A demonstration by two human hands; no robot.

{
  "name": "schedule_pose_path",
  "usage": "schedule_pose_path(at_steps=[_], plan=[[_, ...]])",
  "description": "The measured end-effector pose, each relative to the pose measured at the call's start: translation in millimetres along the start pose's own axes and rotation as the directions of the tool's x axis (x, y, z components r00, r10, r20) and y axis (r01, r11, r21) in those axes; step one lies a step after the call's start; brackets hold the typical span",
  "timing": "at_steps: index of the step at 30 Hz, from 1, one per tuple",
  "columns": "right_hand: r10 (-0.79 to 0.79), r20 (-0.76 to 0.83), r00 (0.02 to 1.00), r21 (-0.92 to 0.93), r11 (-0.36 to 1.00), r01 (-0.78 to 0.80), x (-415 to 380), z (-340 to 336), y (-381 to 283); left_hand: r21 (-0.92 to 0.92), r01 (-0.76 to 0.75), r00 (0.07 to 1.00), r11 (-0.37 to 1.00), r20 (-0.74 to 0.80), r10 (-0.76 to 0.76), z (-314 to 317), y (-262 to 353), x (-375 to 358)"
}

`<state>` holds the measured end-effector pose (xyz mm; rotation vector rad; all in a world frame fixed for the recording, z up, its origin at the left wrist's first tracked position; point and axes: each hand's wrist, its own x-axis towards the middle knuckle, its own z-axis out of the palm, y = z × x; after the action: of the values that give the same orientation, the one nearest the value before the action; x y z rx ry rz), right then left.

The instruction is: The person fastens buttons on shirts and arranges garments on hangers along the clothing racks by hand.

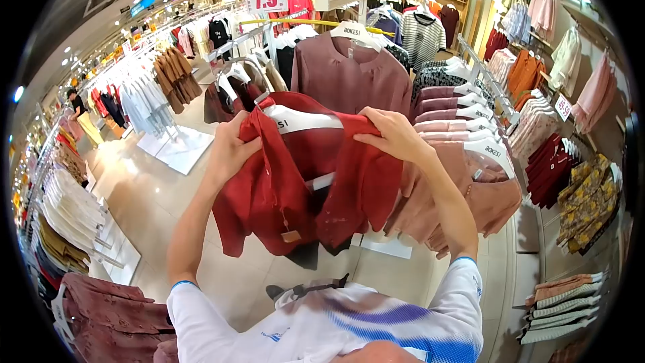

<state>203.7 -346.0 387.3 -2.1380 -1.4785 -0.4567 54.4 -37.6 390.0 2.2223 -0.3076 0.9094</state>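
Matt cloth on this red jacket (289, 191), smooth white plastic on its hanger (306, 121), shiny metal along the rack rail (488, 79), and down below, glossy floor tiles (158, 191) throw back a glare, polished and slick!

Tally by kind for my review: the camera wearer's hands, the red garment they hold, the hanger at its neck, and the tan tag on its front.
Hands: 2 (left hand, right hand)
Red garment: 1
White hanger: 1
Tan tag: 1
Total: 5
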Motion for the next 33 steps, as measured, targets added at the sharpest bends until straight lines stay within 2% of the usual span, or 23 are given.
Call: schedule_pose_path(at_steps=[5, 7, 12, 14, 15, 16, 18, 20, 21, 22, 24, 28, 30, 31, 33], plan=[[-0.108, 0.015, 0.994, 0.045, 0.993, 0.107, 4.4, 1.3, 2.9, 0.016, 0.015, 0.999, 1.000, 0.051, -0.016, -6.5, 1.8, -2.8], [-0.203, -0.125, 0.971, 0.123, 0.968, 0.218, 5.2, 5.3, 7.3, 0.024, 0.015, 0.999, 1.000, 0.047, -0.016, -6.8, -3.6, -4.3], [-0.145, -0.237, 0.961, 0.071, 0.984, 0.166, 7.9, -8.1, 7.8, 0.011, -0.031, 0.999, 0.999, 0.012, 0.031, -2.5, 0.0, -4.8], [-0.026, -0.310, 0.950, 0.039, 0.998, 0.040, 10.8, -26.5, 2.8, 0.067, -0.016, 0.998, 0.998, 0.065, 0.011, -4.6, -1.2, -5.1], [0.033, -0.294, 0.955, 0.046, 0.999, -0.021, 17.0, -37.9, 4.0, 0.066, -0.013, 0.998, 0.998, 0.066, 0.008, -2.9, -1.8, -5.1], [0.041, -0.375, 0.926, 0.083, 0.997, -0.010, 23.2, -47.5, -8.5, 0.072, -0.051, 0.996, 0.996, 0.082, 0.045, 0.3, -2.3, -5.0], [0.073, -0.342, 0.937, 0.108, 0.993, -0.038, 35.8, -51.6, -27.3, 0.073, -0.088, 0.991, 0.993, 0.104, 0.080, 7.4, -2.9, -4.1], [-0.055, -0.304, 0.951, 0.137, 0.985, 0.100, 43.1, -29.3, -52.6, 0.118, -0.068, 0.993, 0.991, 0.101, 0.057, 13.1, -2.7, -2.2], [-0.060, -0.278, 0.959, 0.117, 0.988, 0.095, 44.5, -14.7, -60.3, 0.119, -0.069, 0.993, 0.990, 0.102, 0.057, 14.7, 0.0, -1.9], [-0.201, -0.300, 0.933, 0.021, 0.976, 0.217, 46.8, 3.6, -56.8, 0.067, -0.061, 0.996, 0.996, 0.066, 0.057, 15.1, 3.7, -1.6], [-0.116, -0.192, 0.974, 0.015, 0.993, 0.121, 35.1, 21.6, -55.0, 0.021, -0.052, 0.999, 0.998, 0.016, 0.052, 11.7, 5.1, -3.7], [-0.106, -0.163, 0.981, -0.013, 0.994, 0.106, 24.4, 30.6, -53.8, 0.012, 0.000, 1.000, 1.000, 0.031, -0.001, 13.0, -2.2, -12.8], [-0.090, -0.066, 0.994, -0.174, 0.982, 0.077, 24.4, 32.2, -45.5, -0.014, 0.031, 0.998, 0.999, 0.055, -0.030, 16.1, -1.5, -13.0], [-0.099, -0.112, 0.989, -0.190, 0.979, 0.076, 25.4, 34.1, -42.0, -0.012, 0.024, 0.997, 1.000, 0.075, -0.023, 15.5, 0.6, -11.7], [-0.073, -0.092, 0.993, -0.215, 0.975, 0.052, 26.5, 30.0, -38.9, -0.009, 0.015, 0.996, 1.000, 0.091, -0.014, 10.2, 1.9, -5.7]])
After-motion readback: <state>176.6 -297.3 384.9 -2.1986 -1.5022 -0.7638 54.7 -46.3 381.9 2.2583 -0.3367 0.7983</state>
